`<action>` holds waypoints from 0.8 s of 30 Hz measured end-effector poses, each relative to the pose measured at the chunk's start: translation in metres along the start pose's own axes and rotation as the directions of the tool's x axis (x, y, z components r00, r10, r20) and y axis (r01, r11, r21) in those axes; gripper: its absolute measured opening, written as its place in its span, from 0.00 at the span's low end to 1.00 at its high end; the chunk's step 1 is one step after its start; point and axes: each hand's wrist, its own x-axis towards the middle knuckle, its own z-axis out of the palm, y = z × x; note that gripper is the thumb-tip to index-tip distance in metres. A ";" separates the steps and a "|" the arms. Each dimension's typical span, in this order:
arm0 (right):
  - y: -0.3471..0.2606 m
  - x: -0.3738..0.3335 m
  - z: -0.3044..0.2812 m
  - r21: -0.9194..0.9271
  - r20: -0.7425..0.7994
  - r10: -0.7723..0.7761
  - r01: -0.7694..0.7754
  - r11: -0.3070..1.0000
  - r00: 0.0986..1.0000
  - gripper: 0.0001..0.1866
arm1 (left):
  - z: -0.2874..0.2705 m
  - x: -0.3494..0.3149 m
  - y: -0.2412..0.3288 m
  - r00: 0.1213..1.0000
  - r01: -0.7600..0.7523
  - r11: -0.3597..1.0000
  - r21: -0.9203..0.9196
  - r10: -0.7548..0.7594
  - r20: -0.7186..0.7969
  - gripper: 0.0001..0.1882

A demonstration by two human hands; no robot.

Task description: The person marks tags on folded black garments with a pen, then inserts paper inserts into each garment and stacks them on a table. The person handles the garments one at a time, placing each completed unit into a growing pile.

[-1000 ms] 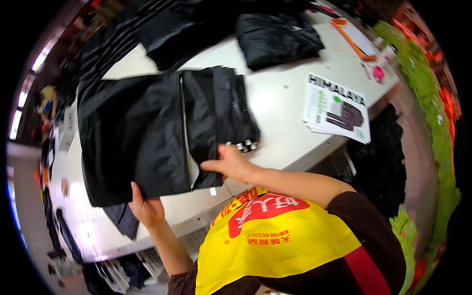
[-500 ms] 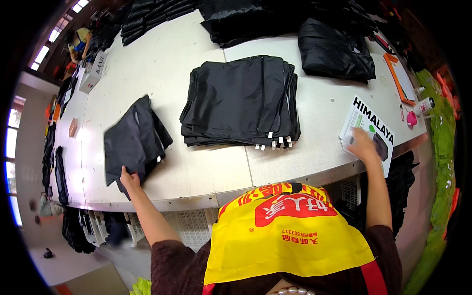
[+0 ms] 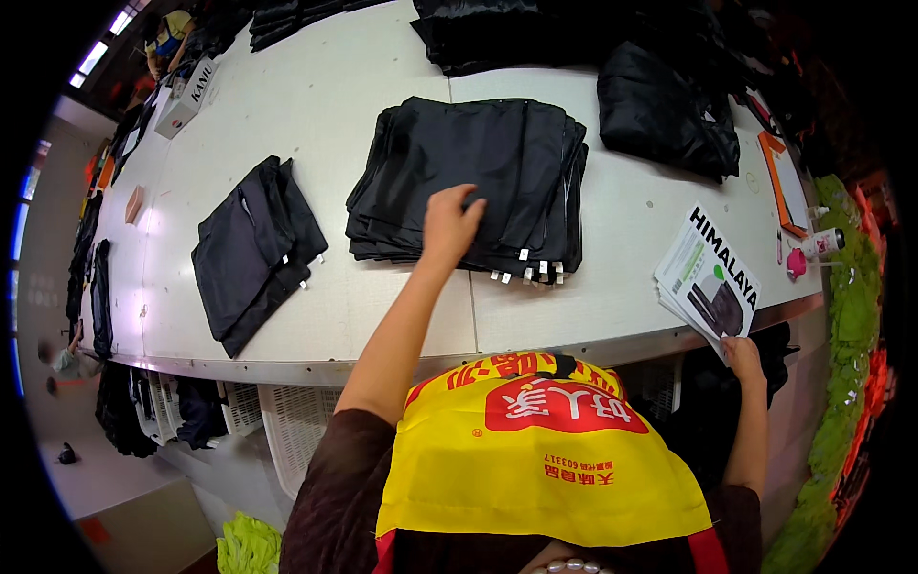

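A thick stack of flat black fabric pieces (image 3: 526,153) with small white tags along its near edge lies mid-table. Over its front part is my left hand (image 3: 451,228), thumb and index finger apart, nothing seen in it; whether it touches the fabric I cannot tell. More black fabric pieces (image 3: 258,253) lie slightly fanned on the table to the left. At the right, my right hand (image 3: 743,359) pinches the near corner of a white printed card (image 3: 712,273) with a picture of a dark item. Several like cards lie under it.
The white table (image 3: 382,330) has a metal front edge. A folded black bundle (image 3: 665,115) sits back right, near an orange-edged box (image 3: 784,182) and a bottle (image 3: 824,241). A white carton (image 3: 186,99) and a small tan block (image 3: 135,204) are left. Plastic crates (image 3: 301,421) stand below.
My left hand has let go of the black pieces at the left and moved right over the stack. My right hand has shifted from the card's face to its near corner and closed on it.
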 end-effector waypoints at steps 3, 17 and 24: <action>-0.006 -0.006 -0.001 -0.072 -0.215 0.056 -0.073 0.995 0.975 0.05 | 0.033 0.006 0.019 0.993 0.102 0.978 0.184 -0.112 0.046 0.19; -0.014 0.028 -0.016 0.782 0.180 0.143 -0.230 0.579 0.973 0.09 | 0.047 0.004 -0.004 0.984 0.169 0.983 -0.071 -0.172 -0.047 0.09; -0.038 0.048 -0.025 0.865 0.412 0.025 -0.400 0.304 0.911 0.07 | 0.042 -0.004 0.001 0.973 0.134 0.981 -0.137 -0.156 -0.169 0.10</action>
